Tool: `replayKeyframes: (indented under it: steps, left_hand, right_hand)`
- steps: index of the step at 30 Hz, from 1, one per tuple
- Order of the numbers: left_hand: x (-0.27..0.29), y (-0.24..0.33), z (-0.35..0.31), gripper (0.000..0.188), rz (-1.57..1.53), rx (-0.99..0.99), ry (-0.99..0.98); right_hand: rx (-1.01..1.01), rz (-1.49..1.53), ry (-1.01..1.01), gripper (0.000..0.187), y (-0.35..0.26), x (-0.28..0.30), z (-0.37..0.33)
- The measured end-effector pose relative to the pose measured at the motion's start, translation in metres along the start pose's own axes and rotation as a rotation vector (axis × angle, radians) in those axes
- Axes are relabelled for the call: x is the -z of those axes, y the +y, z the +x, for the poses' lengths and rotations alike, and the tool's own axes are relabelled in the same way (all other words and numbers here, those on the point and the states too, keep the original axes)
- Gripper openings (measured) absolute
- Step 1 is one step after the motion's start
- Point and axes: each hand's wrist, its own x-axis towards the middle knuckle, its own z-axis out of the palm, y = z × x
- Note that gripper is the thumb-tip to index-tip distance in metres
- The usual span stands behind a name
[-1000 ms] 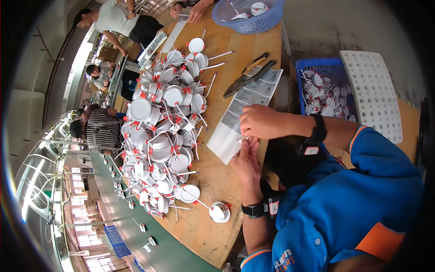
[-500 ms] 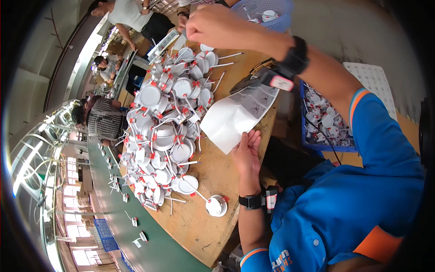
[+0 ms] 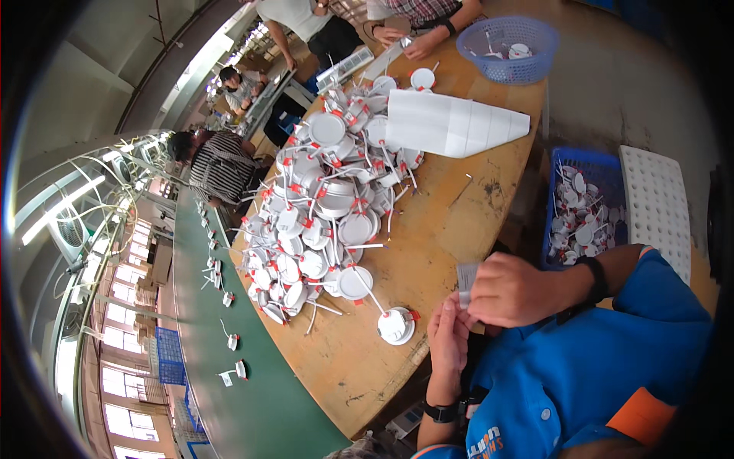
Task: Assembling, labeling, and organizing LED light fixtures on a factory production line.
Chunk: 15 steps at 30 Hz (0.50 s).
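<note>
Close to my body, past the table's near edge, my two hands meet at a small silver-grey label (image 3: 466, 283). My right hand (image 3: 508, 291) is closed, with the label sticking out from its fingers. The fingers of my left hand (image 3: 449, 336) pinch at the label's lower end; the exact contact is partly hidden. A white downlight (image 3: 395, 327) with red clips lies alone on the wooden table (image 3: 428, 237), left of my hands. Beyond it rises a heap of similar downlights (image 3: 336, 199) with white cables. A creased white label sheet (image 3: 459, 122) lies against the heap's far right side.
A blue basket (image 3: 508, 50) with some lights stands on the table's far end, near a co-worker's hands (image 3: 417, 42). A blue crate (image 3: 585, 157) of lights and a white perforated panel (image 3: 656, 195) are at right. A green conveyor (image 3: 264, 390) carries scattered lights at left.
The white sheet has left my left hand and now lies farther off on the table. My right hand has come down from high up to meet my left at the small label. The view has shifted.
</note>
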Motion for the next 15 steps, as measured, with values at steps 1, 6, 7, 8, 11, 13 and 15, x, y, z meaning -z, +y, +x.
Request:
replayKeyframes:
  steps: [1, 6, 7, 8, 11, 13, 15]
  left_hand:
    - [-0.001, -0.001, -0.005, 0.032, -0.019, 0.022, 0.059]
    - [0.014, -0.006, -0.013, 0.020, -0.006, 0.019, 0.175]
    - [0.014, -0.005, -0.016, 0.020, -0.024, -0.027, 0.194]
    - [0.018, -0.003, -0.016, 0.019, -0.005, -0.055, 0.239]
    - [0.017, 0.002, -0.013, 0.016, 0.018, -0.081, 0.241]
    - [0.015, 0.008, -0.009, 0.015, 0.033, -0.134, 0.221]
    - [0.021, 0.008, -0.009, 0.016, 0.069, -0.212, 0.209]
  right_hand:
    - [0.032, 0.033, 0.004, 0.011, -0.004, -0.007, 0.000]
    - [0.059, 0.161, -0.108, 0.014, -0.019, -0.018, 0.008]
    - [0.067, 0.150, -0.162, 0.017, -0.022, -0.022, 0.009]
    - [0.069, 0.178, -0.186, 0.017, -0.022, -0.024, 0.013]
    - [0.034, 0.240, -0.253, 0.023, -0.018, -0.025, 0.016]
    - [0.035, 0.288, -0.310, 0.023, -0.016, -0.020, 0.024]
    - [0.048, 0.364, -0.288, 0.021, -0.012, -0.013, 0.029]
